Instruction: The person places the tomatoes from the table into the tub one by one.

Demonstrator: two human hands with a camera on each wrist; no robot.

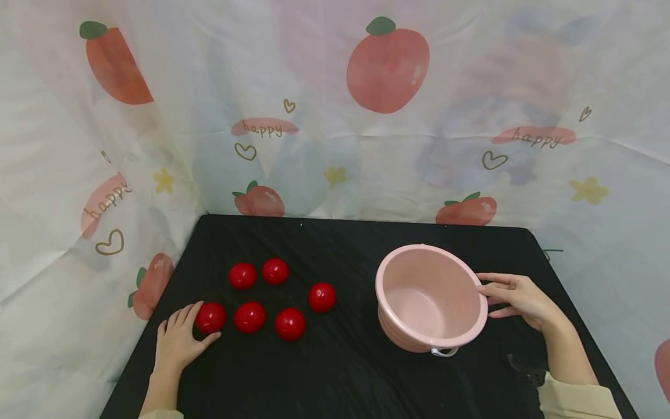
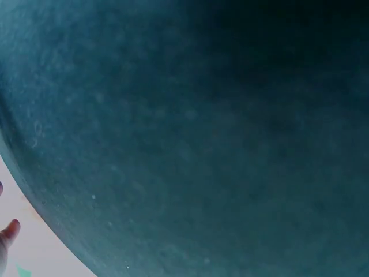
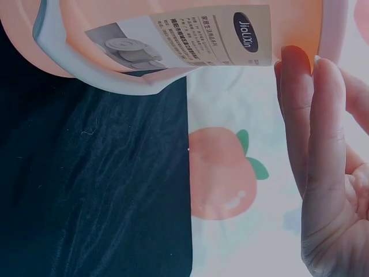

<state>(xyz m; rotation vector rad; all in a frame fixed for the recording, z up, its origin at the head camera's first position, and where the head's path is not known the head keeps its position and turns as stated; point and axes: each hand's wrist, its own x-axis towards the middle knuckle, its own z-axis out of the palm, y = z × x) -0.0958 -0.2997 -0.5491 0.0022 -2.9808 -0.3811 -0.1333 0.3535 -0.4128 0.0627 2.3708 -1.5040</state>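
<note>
Two tips of my left hand (image 1: 180, 336), thumb and forefinger, stand at opposite edges of the leftmost glossy red ball (image 1: 210, 318). Whether they pinch it or only graze it I cannot tell, and the left wrist view doesn't settle that. If I squeeze off its middle, I'd expect so smooth and round a ball to squirt out towards its neighbours. Just beside it sits the nearest red ball (image 1: 249, 317); a careless sweep of my thumb could knock that one and start it rolling.

On the other side, the fingers of my right hand (image 1: 523, 299) are nearly straight and partly spread, their tips against the pink bucket (image 1: 403, 334) at its rim and outer wall. That is a touch more than a grip, as I judge it, so a bump could slide the bucket away, and a hard push high on the rim could tip it. Its pale handle (image 1: 445, 352) hangs at the near side, where a passing sleeve might catch it.

Farther out, four more red balls (image 1: 290, 325) lie loose between the leftmost pair and the bucket. With no lip that I can see around the black tabletop (image 1: 335, 384), a runaway could reach the edge and drop.
</note>
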